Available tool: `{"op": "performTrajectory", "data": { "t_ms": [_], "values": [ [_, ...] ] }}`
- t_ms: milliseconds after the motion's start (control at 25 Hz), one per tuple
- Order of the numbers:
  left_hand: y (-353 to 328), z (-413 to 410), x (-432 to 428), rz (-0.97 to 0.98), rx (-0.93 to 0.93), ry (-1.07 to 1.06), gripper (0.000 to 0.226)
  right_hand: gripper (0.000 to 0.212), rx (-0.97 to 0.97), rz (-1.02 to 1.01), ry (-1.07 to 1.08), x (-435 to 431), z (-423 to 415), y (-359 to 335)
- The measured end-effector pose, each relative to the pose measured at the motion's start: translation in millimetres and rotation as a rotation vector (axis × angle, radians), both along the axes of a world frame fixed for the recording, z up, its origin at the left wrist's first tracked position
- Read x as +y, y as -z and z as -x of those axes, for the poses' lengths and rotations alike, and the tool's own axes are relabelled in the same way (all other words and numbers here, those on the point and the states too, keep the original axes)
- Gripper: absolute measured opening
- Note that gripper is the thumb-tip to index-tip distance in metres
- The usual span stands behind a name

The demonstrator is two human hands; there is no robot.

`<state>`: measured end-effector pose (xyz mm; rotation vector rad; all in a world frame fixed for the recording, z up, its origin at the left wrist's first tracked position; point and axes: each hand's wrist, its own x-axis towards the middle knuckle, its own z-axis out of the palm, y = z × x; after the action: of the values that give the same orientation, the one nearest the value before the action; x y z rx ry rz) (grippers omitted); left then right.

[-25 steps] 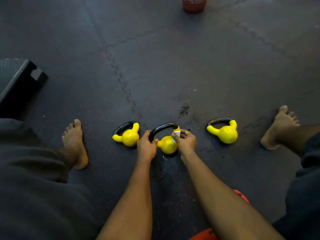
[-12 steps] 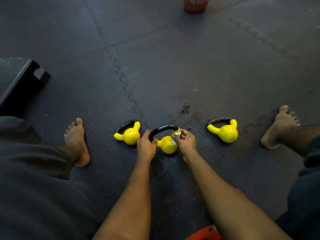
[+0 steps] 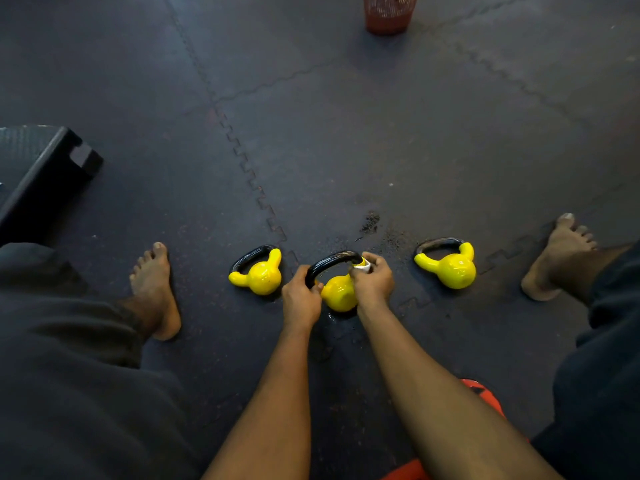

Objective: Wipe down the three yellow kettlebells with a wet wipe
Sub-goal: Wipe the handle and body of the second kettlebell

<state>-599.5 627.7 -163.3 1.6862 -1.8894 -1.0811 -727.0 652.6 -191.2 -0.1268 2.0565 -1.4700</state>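
Observation:
Three yellow kettlebells with black handles lie in a row on the dark rubber floor. The left kettlebell [image 3: 258, 277] and the right kettlebell [image 3: 452, 266] lie untouched. My left hand [image 3: 300, 299] grips the left end of the middle kettlebell [image 3: 338, 292] handle. My right hand [image 3: 373, 280] presses a small white wet wipe [image 3: 362, 267] against the right end of that handle, where black meets yellow. Most of the wipe is hidden under my fingers.
My bare feet rest on the floor mat [image 3: 346, 150] at the left [image 3: 156, 289] and right [image 3: 557, 258] of the row. A black step platform [image 3: 41, 168] sits at far left. A red mesh basket [image 3: 389, 12] stands at the far top. An orange object [image 3: 481, 400] lies under my right forearm.
My right hand has slid the wipe a little up along the right end of the middle kettlebell's handle. My left hand keeps its grip on the handle's left end.

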Motion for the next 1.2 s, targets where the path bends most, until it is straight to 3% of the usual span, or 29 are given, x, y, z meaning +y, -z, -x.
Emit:
{"op": "performTrajectory", "data": {
  "t_ms": [160, 560, 840, 1000, 1200],
  "values": [
    [6.5, -11.5, -10.5, -0.082, 0.01, -0.015, 0.028, 0.037, -0.213, 0.236, -0.378, 11.9, 19.1, -9.2],
    [13.6, -14.8, -28.9, -0.078, -0.03, 0.111, 0.035, 0.04, -0.423, 0.265, -0.865, 34.4, 46.7, -17.2],
    [4.8, -10.4, -21.0, -0.059, -0.093, 0.075, 0.031, 0.043, -0.311, 0.289, -0.501, 26.2, 28.9, -6.6],
    [-3.3, -6.7, -3.1, 0.001, -0.088, 0.049, 0.03, 0.032, -0.198, 0.224, -0.279, 12.7, 18.0, 1.7],
    [-14.4, 6.7, 18.5, 0.099, -0.025, 0.156, 0.022, 0.03, 0.068, -0.131, -0.021, 1.0, 11.1, 3.6]
  ]
}}
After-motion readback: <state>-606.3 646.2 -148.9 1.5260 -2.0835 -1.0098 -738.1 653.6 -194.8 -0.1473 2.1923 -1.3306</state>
